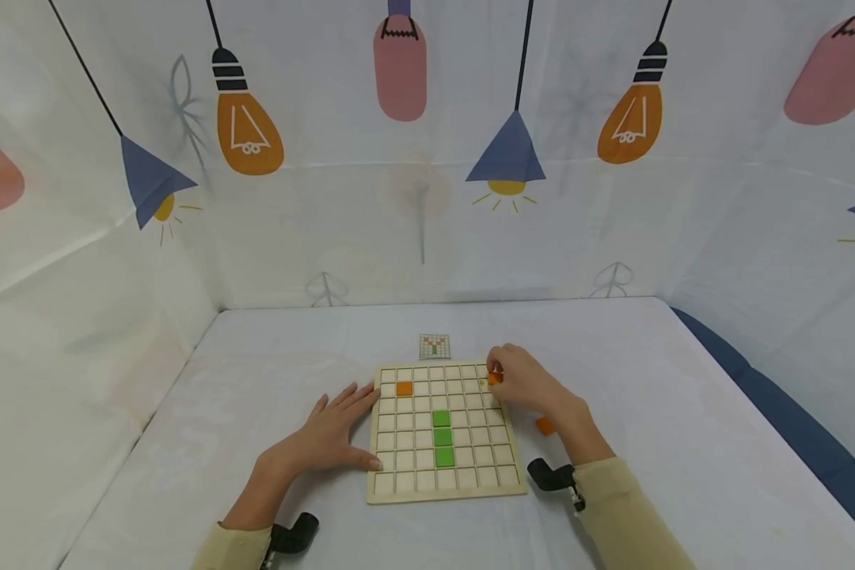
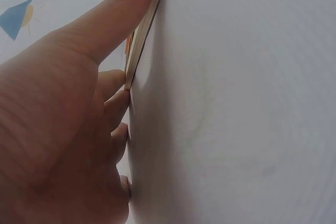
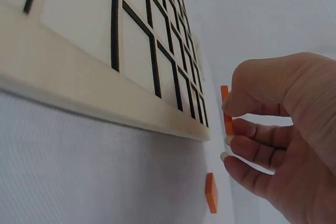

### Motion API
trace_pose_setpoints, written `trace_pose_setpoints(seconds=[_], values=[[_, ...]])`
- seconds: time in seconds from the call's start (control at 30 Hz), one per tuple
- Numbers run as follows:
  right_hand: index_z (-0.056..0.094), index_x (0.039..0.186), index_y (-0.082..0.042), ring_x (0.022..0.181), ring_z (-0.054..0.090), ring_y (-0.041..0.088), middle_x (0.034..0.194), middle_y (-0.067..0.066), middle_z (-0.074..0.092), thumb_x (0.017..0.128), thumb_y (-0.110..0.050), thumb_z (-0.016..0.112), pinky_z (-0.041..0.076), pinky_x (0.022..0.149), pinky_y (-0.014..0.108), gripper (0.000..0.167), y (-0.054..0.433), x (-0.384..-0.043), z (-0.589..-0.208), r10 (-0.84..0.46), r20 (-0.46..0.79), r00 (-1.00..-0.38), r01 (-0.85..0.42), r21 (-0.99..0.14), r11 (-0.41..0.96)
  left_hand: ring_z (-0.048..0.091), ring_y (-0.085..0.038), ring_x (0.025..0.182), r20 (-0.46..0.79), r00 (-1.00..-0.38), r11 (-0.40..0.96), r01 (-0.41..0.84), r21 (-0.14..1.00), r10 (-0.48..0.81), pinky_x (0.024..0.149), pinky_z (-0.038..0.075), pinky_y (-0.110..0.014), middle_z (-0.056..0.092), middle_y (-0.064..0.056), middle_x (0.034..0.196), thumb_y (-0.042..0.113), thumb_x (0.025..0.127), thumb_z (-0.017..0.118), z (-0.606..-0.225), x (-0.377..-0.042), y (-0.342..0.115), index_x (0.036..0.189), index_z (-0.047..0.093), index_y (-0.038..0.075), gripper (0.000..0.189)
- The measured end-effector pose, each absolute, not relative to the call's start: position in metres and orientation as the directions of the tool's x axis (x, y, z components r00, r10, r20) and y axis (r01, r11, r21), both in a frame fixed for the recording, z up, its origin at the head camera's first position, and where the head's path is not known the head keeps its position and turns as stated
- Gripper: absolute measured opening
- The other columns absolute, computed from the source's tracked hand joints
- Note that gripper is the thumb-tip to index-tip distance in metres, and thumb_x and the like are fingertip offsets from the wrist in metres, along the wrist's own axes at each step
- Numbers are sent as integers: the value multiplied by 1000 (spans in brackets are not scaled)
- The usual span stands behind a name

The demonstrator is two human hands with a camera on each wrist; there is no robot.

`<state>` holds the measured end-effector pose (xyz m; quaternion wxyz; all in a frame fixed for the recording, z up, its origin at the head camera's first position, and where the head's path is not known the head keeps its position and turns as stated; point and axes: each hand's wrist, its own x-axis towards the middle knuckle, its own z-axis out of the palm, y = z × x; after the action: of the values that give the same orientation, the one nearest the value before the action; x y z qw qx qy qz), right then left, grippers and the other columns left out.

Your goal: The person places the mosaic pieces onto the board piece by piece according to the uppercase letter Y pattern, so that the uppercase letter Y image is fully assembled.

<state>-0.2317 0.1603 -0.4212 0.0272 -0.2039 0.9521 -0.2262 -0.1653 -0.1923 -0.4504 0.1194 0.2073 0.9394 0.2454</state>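
A pale wooden grid board (image 1: 406, 499) lies flat on the white table. Three green tiles (image 1: 442, 437) stand in a column near its middle, and one orange tile (image 1: 404, 389) fills a cell at the upper left. My right hand (image 1: 530, 384) pinches another orange tile (image 3: 227, 109) between thumb and fingers, over the board's upper right corner. Spread along the left edge, my left hand (image 1: 328, 435) has its thumb on the board's rim and straight fingers against its side. In the left wrist view, the thumb (image 2: 121, 14) touches the wooden edge.
A loose orange tile (image 1: 545, 426) lies on the table right of the board, below my right forearm. Behind the board is a small pattern card (image 1: 435, 346) with a grid of orange and green squares. Patterned white cloth (image 1: 420, 222) hangs around the table.
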Motion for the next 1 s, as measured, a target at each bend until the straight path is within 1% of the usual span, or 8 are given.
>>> trace_pose_setpoints(seconds=[0.13, 0.23, 0.4, 0.6, 0.83, 1.0], values=[[62, 95, -9, 80, 47, 19, 90, 5, 55, 71, -3, 65, 42, 69, 32, 25, 154, -232, -423, -422, 32, -906, -389, -452, 802, 13, -38, 155, -120, -881, 793, 342, 504, 457, 116, 6, -73, 24, -6, 166, 63, 68, 82, -450, -165, -192, 158, 29, 15, 115], [62, 95, -10, 78, 46, 18, 89, 4, 54, 69, -3, 64, 41, 67, 31, 27, 148, -232, -425, -439, 33, -898, -407, -445, 798, 13, -38, 155, -120, -883, 796, 341, 500, 454, 116, 6, -73, 23, -5, 166, 64, 68, 82, -451, -166, -192, 158, 29, 15, 115], [60, 94, -12, 76, 45, 17, 87, 2, 53, 73, -2, 63, 39, 65, 30, 23, 141, -230, -428, -455, 25, -890, -421, -426, 801, 13, -38, 155, -122, -885, 797, 337, 501, 450, 116, 6, -73, 24, -5, 166, 63, 68, 82, -450, -165, -191, 158, 29, 15, 115], [59, 93, -14, 78, 45, 17, 88, 1, 52, 78, -1, 64, 40, 67, 31, 21, 131, -224, -429, -463, -5, -886, -416, -432, 800, 13, -38, 155, -123, -891, 803, 325, 500, 437, 117, 5, -72, 25, -6, 166, 62, 67, 83, -449, -164, -191, 158, 30, 15, 115], [58, 93, -15, 78, 45, 17, 88, 0, 52, 80, -2, 64, 40, 68, 31, 19, 121, -222, -430, -487, 9, -874, -444, -423, 790, 15, -39, 154, -108, -894, 804, 331, 494, 435, 116, 6, -73, 26, -8, 165, 62, 65, 84, -450, -163, -191, 157, 31, 15, 116], [58, 93, -15, 78, 44, 16, 87, -1, 51, 80, -2, 62, 40, 67, 30, 19, 114, -222, -430, -499, 26, -866, -464, -412, 784, 12, -34, 156, -107, -894, 800, 330, 501, 435, 118, 4, -70, 22, -1, 167, 66, 65, 82, -460, -168, -194, 159, 28, 20, 118]])
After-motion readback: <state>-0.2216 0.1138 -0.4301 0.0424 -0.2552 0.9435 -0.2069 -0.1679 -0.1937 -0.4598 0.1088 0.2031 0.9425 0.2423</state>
